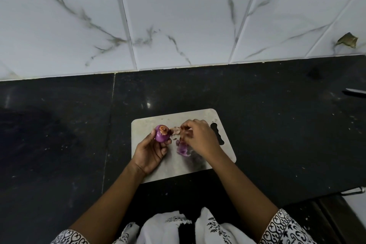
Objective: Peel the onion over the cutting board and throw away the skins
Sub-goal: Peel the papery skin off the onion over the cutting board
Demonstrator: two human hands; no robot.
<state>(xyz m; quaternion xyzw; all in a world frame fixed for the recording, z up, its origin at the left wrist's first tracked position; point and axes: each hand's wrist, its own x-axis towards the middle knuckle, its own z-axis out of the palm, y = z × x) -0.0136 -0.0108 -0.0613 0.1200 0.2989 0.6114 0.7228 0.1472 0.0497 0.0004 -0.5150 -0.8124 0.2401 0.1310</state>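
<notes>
A purple onion [161,135] with a brownish root end facing up sits in my left hand [151,149], whose fingers curl around it above the left part of the grey cutting board [200,118]. My right hand [200,137] hovers just to the right and pinches pieces of papery onion skin [185,130] between fingertips. A purple peeled layer [183,149] lies on the board under my right hand. More pale skin bits [175,130] lie between the two hands.
The board lies on a black stone counter [59,134] backed by a white marbled tile wall [178,25]. A knife blade [355,91] pokes in at the right edge. A metal handle [354,191] shows at the lower right.
</notes>
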